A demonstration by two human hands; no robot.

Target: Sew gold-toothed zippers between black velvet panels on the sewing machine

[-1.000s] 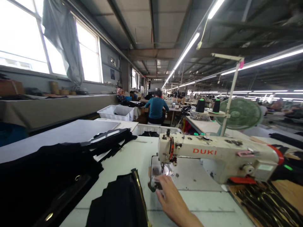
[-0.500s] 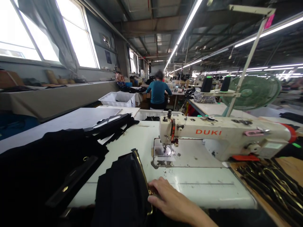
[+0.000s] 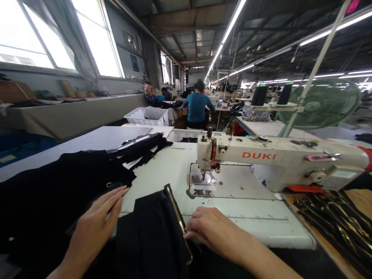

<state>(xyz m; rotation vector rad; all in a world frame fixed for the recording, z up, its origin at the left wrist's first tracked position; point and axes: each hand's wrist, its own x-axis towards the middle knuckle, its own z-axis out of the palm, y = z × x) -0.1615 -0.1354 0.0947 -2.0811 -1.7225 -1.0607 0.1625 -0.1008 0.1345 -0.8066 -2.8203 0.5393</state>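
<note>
A black fabric piece (image 3: 148, 232) with a gold zipper (image 3: 176, 207) along its right edge lies at the table's front edge. My right hand (image 3: 207, 230) pinches the zipper edge near its lower part. Left of that piece, my left hand (image 3: 100, 217) reaches over the black fabric pile (image 3: 58, 186), its fingers stretched out together and the thumb apart. A gold ring (image 3: 109, 185) shows on the pile just above the fingers. Beyond my right hand stands a white sewing machine (image 3: 258, 157), its needle area over the metal plate.
Gold-and-black zippers (image 3: 334, 224) lie on a brown board at the right. Black thread cones (image 3: 259, 95) and a green fan (image 3: 322, 102) stand behind the machine. A white bin (image 3: 148, 117) and a seated person in teal (image 3: 197, 106) are farther off.
My left hand has come into view over the pile. The dark strip with gold rings there is now mostly covered. The view has shifted slightly, and my right hand stays at the zipper.
</note>
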